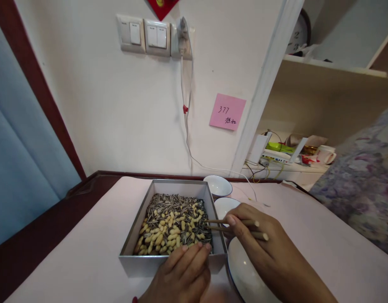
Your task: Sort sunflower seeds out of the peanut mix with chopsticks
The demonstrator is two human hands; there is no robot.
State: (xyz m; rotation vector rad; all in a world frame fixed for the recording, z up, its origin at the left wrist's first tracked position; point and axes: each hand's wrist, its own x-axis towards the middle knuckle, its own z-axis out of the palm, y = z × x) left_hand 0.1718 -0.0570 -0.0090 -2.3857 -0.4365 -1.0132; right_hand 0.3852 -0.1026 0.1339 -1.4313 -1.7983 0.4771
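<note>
A grey-walled box [131,235] stands on the table, holding striped sunflower seeds [168,202] and unshelled peanuts [162,235]. Something dark lies along its right inner side, too small to make out. My left hand [184,273] grips the near wall of the box, fingertips hooked over the rim. A pair of wooden chopsticks [221,229] is held in my right hand [263,240], their tips slightly apart over the right part of the contents. Nothing can be made out between the tips. Below my right hand sits a large white bowl [244,269], partly hidden by it.
Two small white bowls, a far one [217,186] and a nearer one [224,206], stand right of the box. A white cable [213,168] runs from the wall socket onto the pink-covered table [93,235]. A blue curtain [26,126] hangs left; shelves [326,69] and floral fabric [364,181] are right.
</note>
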